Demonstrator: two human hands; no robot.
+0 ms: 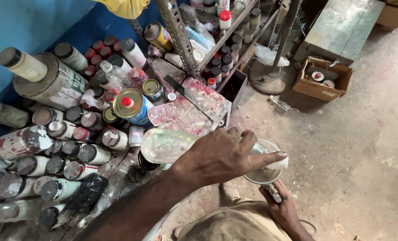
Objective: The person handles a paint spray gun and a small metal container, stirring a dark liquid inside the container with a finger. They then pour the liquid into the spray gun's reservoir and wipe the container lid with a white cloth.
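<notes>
The left hand [223, 156] reaches across from the lower left, fingers wrapped around a clear plastic bottle [167, 145] tipped sideways over a small round cup [263, 172]. The right hand [281, 205] grips this cup from below — just beside a workbench [185, 116] crowded with paint cans [69, 151].

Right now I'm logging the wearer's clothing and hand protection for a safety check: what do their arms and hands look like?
Both are bare. The left hand has no glove, ring or watch, and its forearm shows no sleeve as far as the frame edge. The right hand is also ungloved, with a bare wrist. The fingers are uncovered. Below lies khaki-coloured clothing.
</notes>
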